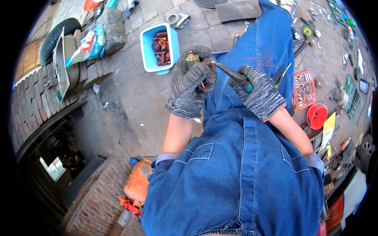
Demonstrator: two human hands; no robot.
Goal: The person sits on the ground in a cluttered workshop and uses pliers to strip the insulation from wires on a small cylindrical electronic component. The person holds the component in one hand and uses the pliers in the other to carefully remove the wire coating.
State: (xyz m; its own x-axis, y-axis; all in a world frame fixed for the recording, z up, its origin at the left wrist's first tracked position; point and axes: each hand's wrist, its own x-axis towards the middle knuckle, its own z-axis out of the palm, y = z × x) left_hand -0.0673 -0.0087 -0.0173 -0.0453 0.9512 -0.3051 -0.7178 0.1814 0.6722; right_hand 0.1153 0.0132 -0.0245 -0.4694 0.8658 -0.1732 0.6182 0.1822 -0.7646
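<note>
My left hand (pixel 189 80), in a grey knitted glove, is closed around a small part wound with copper wire (pixel 208 63). The fingers hide most of that part, and a green-orange piece shows at the glove. My right hand (pixel 262 94), gloved alike, grips long-nosed pliers (pixel 226 70) with green handles. The pliers' tips reach the copper wire at my left fingers. Thin loose copper strands (pixel 264 59) lie over my blue trouser leg. Left of my left hand, a light-blue plastic bin (pixel 146 53) holds several reddish-brown copper coils (pixel 161 47).
An orange socket set (pixel 303 89) and a red bucket (pixel 317 116) stand to the right, among scattered tools and metal parts. A metal housing (pixel 179 20) lies beyond the bin. At far left are a stone block (pixel 112 29) and a plastic bag (pixel 91 44).
</note>
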